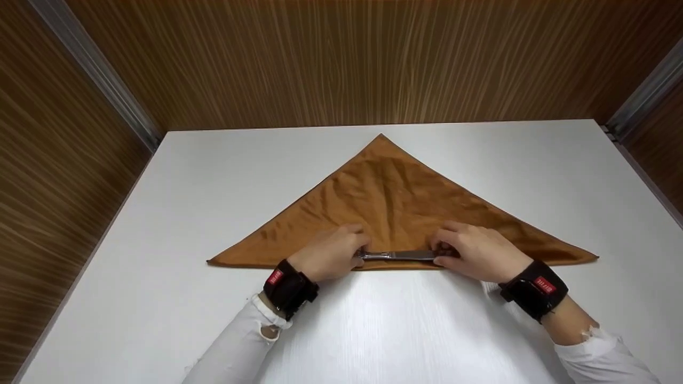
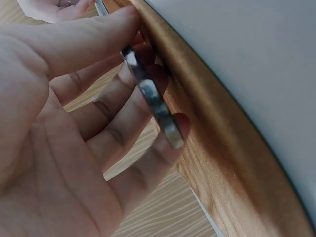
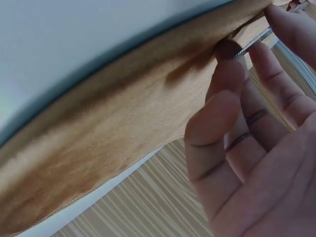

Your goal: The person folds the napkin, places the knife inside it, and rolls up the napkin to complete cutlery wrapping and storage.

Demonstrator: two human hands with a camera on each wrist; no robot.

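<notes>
Lying between the two hands, a metal table knife (image 1: 399,255) rests along the near folded edge of a brown cloth (image 1: 395,197) spread as a triangle on the white table (image 1: 160,224). The left hand (image 1: 332,255) pinches one end of the knife between thumb and curled fingers (image 2: 123,128); the left wrist view shows that end pressed against the cloth's edge. The right hand (image 1: 475,250) pinches the other end, its fingertips (image 3: 228,52) touching the cloth in the right wrist view. The cloth's peak points away from both hands, and its two long corners reach well beyond each wrist.
</notes>
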